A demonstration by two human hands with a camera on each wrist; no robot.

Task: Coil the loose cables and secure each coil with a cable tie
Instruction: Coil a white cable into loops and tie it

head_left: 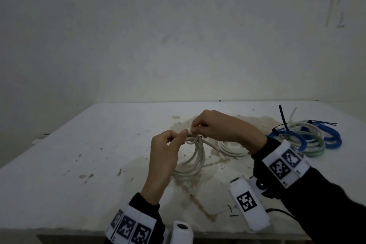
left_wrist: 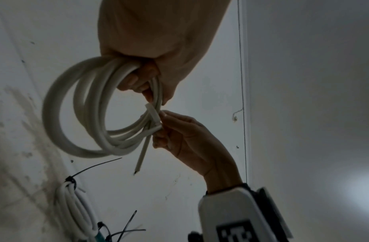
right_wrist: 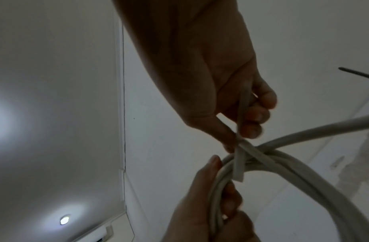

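Note:
A white cable coil (head_left: 196,156) hangs above the stained white table (head_left: 89,144). My left hand (head_left: 178,136) grips the coil's top strands, with its fingers (left_wrist: 135,81) curled round the bundle (left_wrist: 92,104). My right hand (head_left: 198,127) pinches a flat white cable tie (left_wrist: 153,114) that crosses the bundle right beside the left hand. In the right wrist view the tie (right_wrist: 240,163) runs from my right fingers (right_wrist: 252,129) down over the strands (right_wrist: 282,165), and its short end sticks out below. One loose cable end (left_wrist: 142,157) points downward.
A white coil (head_left: 233,147) bound with a black tie (left_wrist: 70,180) lies just right of my hands. Blue (head_left: 295,140) and green (head_left: 315,151) coils with black ties (head_left: 283,117) sit at the table's right. Loose black ties (left_wrist: 127,227) lie nearby. A wall stands behind the table.

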